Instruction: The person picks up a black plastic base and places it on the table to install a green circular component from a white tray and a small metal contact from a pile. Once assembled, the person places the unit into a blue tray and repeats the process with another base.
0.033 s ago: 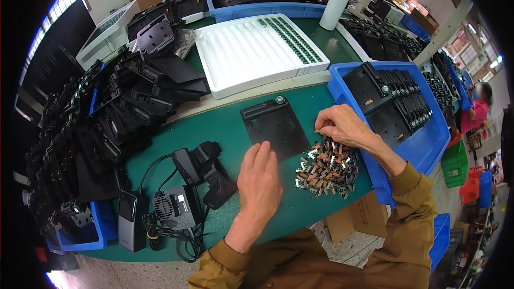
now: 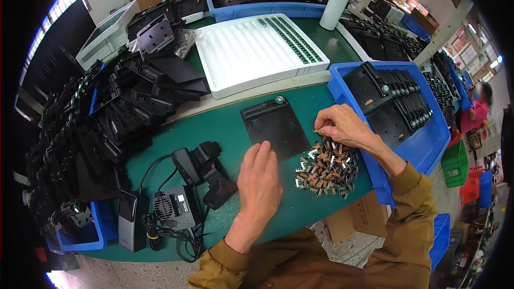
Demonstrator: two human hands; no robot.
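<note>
R hand [image 2: 345, 126]: thumb + finger pinch a sm. brown pc [image 2: 316, 131]; grip is narrow, w/ the pc poking out at the tips.
L hand [image 2: 259, 182]: fingers straight + close together, tips at the near edge of the black plate; they seem to touch it. Underside is hidden, so can't tell if it pinches or just rests.
Black plate [image 2: 276, 128]: lies on the green table [image 2: 214, 123], past the L fingertips, w/ the R hand off to its right.
Pile of sm. pcs [image 2: 329, 171]: loose heap under + just below the R fingers, near the plate.
Drop risk: the brown pc is tiny + held only by the tips, so it could slip + get lost in the pile.
Slide risk: plate could skid or turn if the L hand doesn't press enough.
Spill risk: R hand is so near the pile that a bump could scatter pcs, maybe under the plate.
Blue bin [image 2: 428, 152]: sits by the R forearm; the sleeve could knock its rim.
Cords [image 2: 184, 246]: loop near the L sleeve, so they might snag.
</note>
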